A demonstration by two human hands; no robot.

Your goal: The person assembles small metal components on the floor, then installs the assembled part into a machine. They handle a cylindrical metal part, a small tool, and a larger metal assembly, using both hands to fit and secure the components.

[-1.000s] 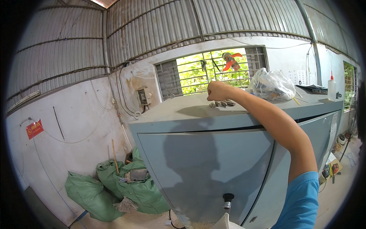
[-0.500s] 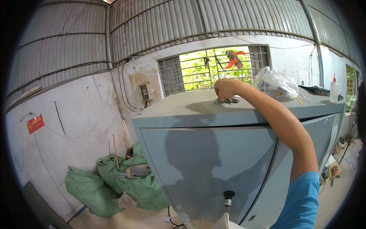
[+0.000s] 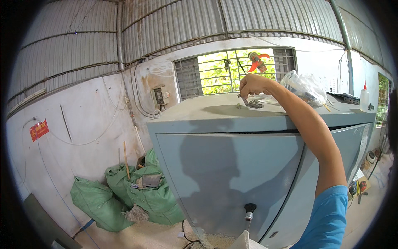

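Observation:
My right hand point(image 3: 253, 84) is over the grey-blue metal cabinet point(image 3: 197, 111), its arm stretched across the cabinet's front edge. Thumb and fingers are closed in a pinch on a small grey metal piece point(image 3: 245, 101) that points down to the cabinet top. Just beside it lie several short dark-grey metal pieces point(image 3: 256, 104), too small to name. A tiny greenish lump point(image 3: 239, 106) sits to their left. My left hand is out of the picture.
A clear plastic bag point(image 3: 304, 89) and a red-tipped squeeze bottle point(image 3: 364, 98) stand on the cabinet's right. An orange-bladed fan point(image 3: 258, 63) is before the barred window. Green sacks point(image 3: 97, 203) lean at the left. A black knob point(image 3: 249, 209) sticks out from the cabinet front.
My right hand has risen a little from the metal pieces, with one piece now showing below its fingers. The view has shifted slightly.

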